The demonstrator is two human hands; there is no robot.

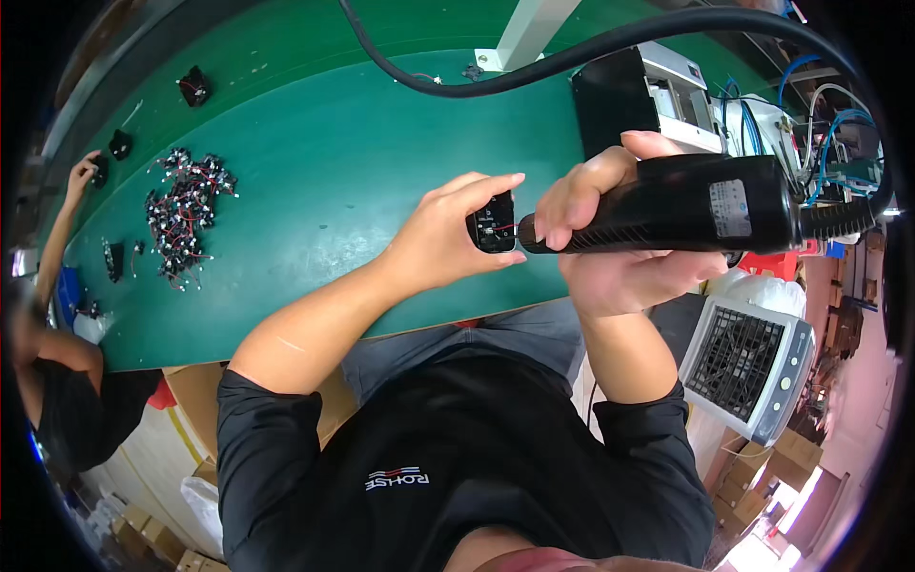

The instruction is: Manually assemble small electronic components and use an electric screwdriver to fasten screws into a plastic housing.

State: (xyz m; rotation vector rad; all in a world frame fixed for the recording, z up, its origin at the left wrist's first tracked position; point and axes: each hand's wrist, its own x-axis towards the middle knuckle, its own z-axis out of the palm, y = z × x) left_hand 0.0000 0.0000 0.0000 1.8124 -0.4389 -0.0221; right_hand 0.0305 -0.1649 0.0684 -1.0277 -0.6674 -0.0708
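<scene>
Left hand (434,229) pinching black case (494,212), right hand (610,276) gripping power screwdriver (691,202): apparently fastening is underway, and the next move calls for steady alignment.

Black shirt (477,448) (jeans (381,357), apparently grey-blue).

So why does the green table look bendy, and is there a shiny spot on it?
In the head view, the fisheye lens bends the straight edges of the green table; also in the head view, a pale shine lies on it, left of the left hand.
</scene>
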